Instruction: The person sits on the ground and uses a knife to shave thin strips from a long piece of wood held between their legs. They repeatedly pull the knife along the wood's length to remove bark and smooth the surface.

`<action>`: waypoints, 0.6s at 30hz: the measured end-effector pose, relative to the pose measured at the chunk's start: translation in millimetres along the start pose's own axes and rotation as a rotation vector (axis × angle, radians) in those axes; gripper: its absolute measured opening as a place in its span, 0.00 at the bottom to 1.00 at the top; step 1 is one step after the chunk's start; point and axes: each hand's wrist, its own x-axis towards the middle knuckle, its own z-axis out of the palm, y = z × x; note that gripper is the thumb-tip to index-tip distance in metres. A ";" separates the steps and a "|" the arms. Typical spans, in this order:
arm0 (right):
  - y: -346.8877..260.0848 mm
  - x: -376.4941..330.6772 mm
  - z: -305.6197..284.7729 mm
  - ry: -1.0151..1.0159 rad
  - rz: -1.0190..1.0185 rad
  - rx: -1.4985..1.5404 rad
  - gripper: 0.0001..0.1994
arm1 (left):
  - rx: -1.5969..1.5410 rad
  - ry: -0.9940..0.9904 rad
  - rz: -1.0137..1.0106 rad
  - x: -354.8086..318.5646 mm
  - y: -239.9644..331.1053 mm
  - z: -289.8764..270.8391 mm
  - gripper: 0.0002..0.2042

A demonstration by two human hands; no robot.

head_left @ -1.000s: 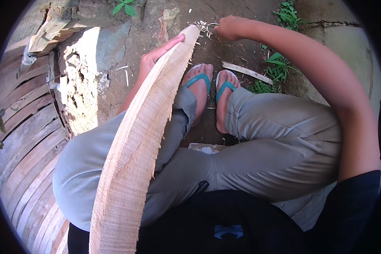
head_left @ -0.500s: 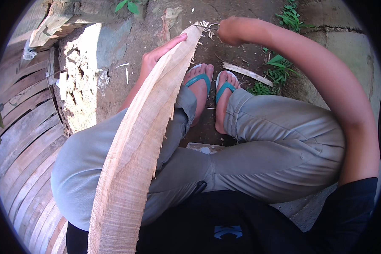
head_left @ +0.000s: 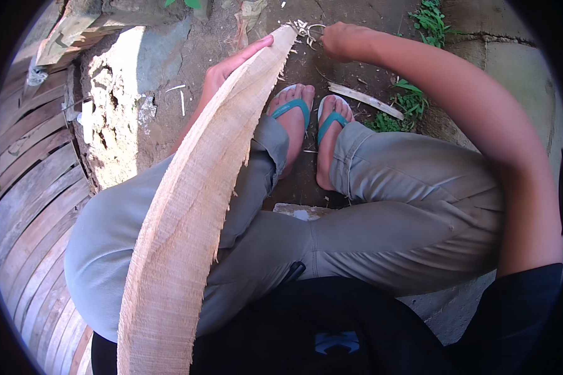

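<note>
Head view. Left hand (head_left: 224, 67): clasping the wooden piece (head_left: 197, 187) along its left edge near the tip; nearer. Right hand (head_left: 343, 42): curled in (contents we cannot tell), right of the tip. Long axis: lower left to upper middle.

The curved wood piece (head_left: 181, 200) is pale tan, streaked with fine crosswise lines and darker curving grain; the shavings (head_left: 302, 29) are cream. Grey trousers (head_left: 413, 240) meet a black shirt (head_left: 263, 334) bearing a blue emblem (head_left: 336, 342). Sandal straps (head_left: 298, 106) are teal, plants (head_left: 429, 26) green, the ground (head_left: 375, 15) brown.
</note>
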 end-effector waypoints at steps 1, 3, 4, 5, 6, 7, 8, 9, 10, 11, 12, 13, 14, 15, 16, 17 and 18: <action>8.1 2.0 -2.3 -0.009 0.011 -0.022 0.21 | 0.037 -0.027 0.073 2.6 -1.0 -0.8 0.24; 21.0 7.5 -7.2 -0.025 0.083 0.045 0.19 | 0.101 -0.032 0.052 6.1 -10.5 -1.5 0.23; 23.0 8.1 -13.3 -0.030 0.111 0.077 0.19 | 0.113 -0.052 0.133 7.0 -17.7 -3.3 0.24; 25.2 7.6 -18.8 -0.049 0.124 0.080 0.20 | 0.122 -0.075 0.217 8.8 -25.0 -5.4 0.25; 26.4 4.7 -25.3 -0.070 0.134 0.083 0.21 | 0.113 -0.064 0.172 9.6 -21.1 -2.9 0.25; 25.7 0.2 -32.2 -0.090 0.145 0.084 0.21 | 0.102 -0.051 0.128 7.6 -11.0 1.6 0.25; 25.7 -5.6 -37.7 -0.032 0.108 0.068 0.22 | 0.090 -0.039 0.084 6.3 -2.8 4.9 0.25; 19.1 -12.1 -47.9 0.034 0.051 0.042 0.22 | 0.099 -0.010 0.061 -0.8 6.1 2.8 0.25; 12.3 -17.0 -58.2 0.099 -0.008 0.017 0.22 | 0.107 0.018 0.038 -7.5 14.0 0.8 0.25; 13.3 -21.1 -63.1 0.084 0.019 0.007 0.23 | 0.095 0.014 0.020 -4.5 12.3 2.6 0.25; 13.7 -24.2 -68.3 0.069 0.046 -0.003 0.25 | 0.114 0.000 0.039 -1.0 9.0 3.2 0.24; 14.5 -27.1 -73.3 0.054 0.074 -0.011 0.27 | 0.132 -0.015 0.059 2.6 5.6 3.5 0.24; 18.6 -33.3 -77.7 0.044 0.090 -0.025 0.27 | 0.154 -0.040 0.077 8.5 3.7 5.9 0.24; 13.2 -36.4 -86.7 0.041 0.076 -0.049 0.26 | 0.158 -0.034 0.078 5.4 6.2 3.7 0.24; 9.1 -37.5 -92.8 0.037 0.064 -0.073 0.26 | 0.162 -0.029 0.078 2.6 8.5 1.7 0.24; 7.7 -37.1 -96.1 0.041 0.053 -0.079 0.26 | 0.166 -0.024 0.079 0.0 11.4 -0.2 0.24; 11.3 -36.9 -96.6 0.039 0.054 -0.083 0.26 | 0.170 -0.026 0.079 0.5 11.1 -0.2 0.25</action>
